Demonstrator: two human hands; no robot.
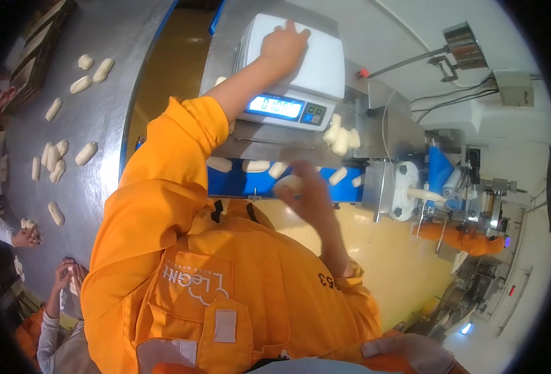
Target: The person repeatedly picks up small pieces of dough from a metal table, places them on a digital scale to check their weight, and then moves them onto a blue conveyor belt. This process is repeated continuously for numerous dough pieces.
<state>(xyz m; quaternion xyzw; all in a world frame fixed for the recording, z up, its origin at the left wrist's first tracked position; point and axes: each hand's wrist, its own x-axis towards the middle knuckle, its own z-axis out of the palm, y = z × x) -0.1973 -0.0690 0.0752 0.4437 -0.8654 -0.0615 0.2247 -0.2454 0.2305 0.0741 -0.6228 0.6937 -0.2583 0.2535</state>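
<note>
My left hand (pixel 285 50) lies on the white plate (pixel 322 59) of a digital scale, fingers spread; no dough shows under it. The scale's lit display (pixel 275 107) faces me. Over the blue conveyor belt (pixel 241 182), my right hand (pixel 313 194), slightly blurred, has its thumb and fingers round a pale dough piece (pixel 288 185). Along the belt lie several short dough rolls, one of them a dough roll (pixel 255 166) between my two arms. A small heap of dough pieces (pixel 341 138) rests on the metal ledge by the scale's right corner.
To the left stands a long metal table (pixel 110 168) with scattered dough rolls (pixel 86 153). Other people's hands (pixel 70 273) work at its near left edge. A machine with a white outlet (pixel 406 190) stands at the belt's right end. A thin metal rod (pixel 269 143) lies before the scale.
</note>
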